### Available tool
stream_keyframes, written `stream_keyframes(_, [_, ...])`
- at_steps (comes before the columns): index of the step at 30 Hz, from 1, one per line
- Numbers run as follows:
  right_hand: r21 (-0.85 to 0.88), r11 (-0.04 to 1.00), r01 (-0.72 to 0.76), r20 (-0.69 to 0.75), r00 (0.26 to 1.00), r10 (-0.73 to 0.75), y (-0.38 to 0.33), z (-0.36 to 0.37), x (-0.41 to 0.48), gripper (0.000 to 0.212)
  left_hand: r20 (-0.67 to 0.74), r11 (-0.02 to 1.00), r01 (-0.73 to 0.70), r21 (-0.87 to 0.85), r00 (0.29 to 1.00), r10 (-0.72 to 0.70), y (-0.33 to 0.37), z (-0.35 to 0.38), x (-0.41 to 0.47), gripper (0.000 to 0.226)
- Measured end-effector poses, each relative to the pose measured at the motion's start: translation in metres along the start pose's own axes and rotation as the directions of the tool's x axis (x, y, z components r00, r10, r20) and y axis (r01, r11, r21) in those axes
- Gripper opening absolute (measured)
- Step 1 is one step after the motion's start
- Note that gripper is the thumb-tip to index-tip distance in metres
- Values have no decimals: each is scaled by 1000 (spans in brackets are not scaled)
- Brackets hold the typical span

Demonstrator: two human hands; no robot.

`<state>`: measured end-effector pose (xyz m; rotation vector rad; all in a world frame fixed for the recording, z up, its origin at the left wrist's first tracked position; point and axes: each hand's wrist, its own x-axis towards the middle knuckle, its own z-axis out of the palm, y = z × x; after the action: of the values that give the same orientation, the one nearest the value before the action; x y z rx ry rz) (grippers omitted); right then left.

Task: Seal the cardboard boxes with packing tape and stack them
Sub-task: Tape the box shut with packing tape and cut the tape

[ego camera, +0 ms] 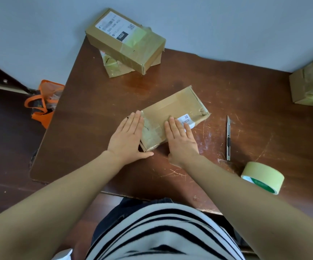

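Note:
A flat cardboard box [178,109] with a barcode label lies at the middle of the brown table [245,94], tape across its near end. My left hand [127,137] lies flat with straight fingers against the box's left near corner, thumb along its near edge. My right hand [182,139] presses flat on the box's top near the label. At the back, a taped box [125,40] with a shipping label sits on top of another box [114,66]. A roll of pale packing tape [263,177] lies on the table at my right.
A utility knife [228,137] lies on the table right of the box. Another cardboard box [311,85] stands at the table's right edge. An orange bag [43,104] sits on the floor left of the table. A grey wall runs behind.

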<state>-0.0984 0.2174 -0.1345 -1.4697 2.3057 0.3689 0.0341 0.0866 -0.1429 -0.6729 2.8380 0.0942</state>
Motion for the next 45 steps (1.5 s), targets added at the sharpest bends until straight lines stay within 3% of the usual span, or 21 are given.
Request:
stream_keyframes(11, [-8,1000,11,2,1000,-11,0,4,-2,98,42,989,146,-10,988,-146,19,-4,-8,118])
stream_keyframes(15, [-19,1000,7,-25,1000,-8,1,5,2,97,7,994,-61,95,998,61,36,4,-3,90])
stream_keyframes(19, [-7,1000,9,-15,1000,-9,2,6,0,99,-78,983,-163,82,982,169,26,10,-12,71])
stream_keyframes(21, [0,1000,14,-26,1000,-14,3,7,1,100,-80,994,-105,30,991,107,25,11,-16,78])
stream_keyframes(24, [13,1000,16,-25,1000,-15,2,6,1,98,-68,988,106,-109,991,-114,36,10,-11,104])
stream_keyframes(26, [12,1000,12,-50,999,-12,2,8,2,96,-25,972,206,-113,977,-210,37,6,-1,109])
stream_keyframes(31, [23,1000,14,-35,999,-13,3,13,3,95,41,978,208,1,977,-208,47,7,4,97])
stream_keyframes(34, [147,987,70,-4,998,-70,7,2,3,91,16,997,71,29,997,-72,58,5,4,89])
stream_keyframes(36, [429,897,107,-12,994,-112,19,-14,-2,79,-21,998,-52,28,998,53,65,3,5,91])
stream_keyframes(38, [646,759,77,-102,995,-14,42,-25,-11,67,-73,994,-108,5,991,108,77,-11,9,92])
stream_keyframes(41, [684,723,-98,-219,918,331,85,-29,-29,41,-54,990,-142,-3,988,142,95,-28,21,84])
stream_keyframes(43, [637,704,-313,-149,847,511,115,-28,-42,26,-66,985,-164,-53,985,160,103,-35,29,75])
stream_keyframes(45, [454,711,-537,29,806,591,141,-27,-58,27,-93,977,-197,-80,977,190,113,-43,36,69])
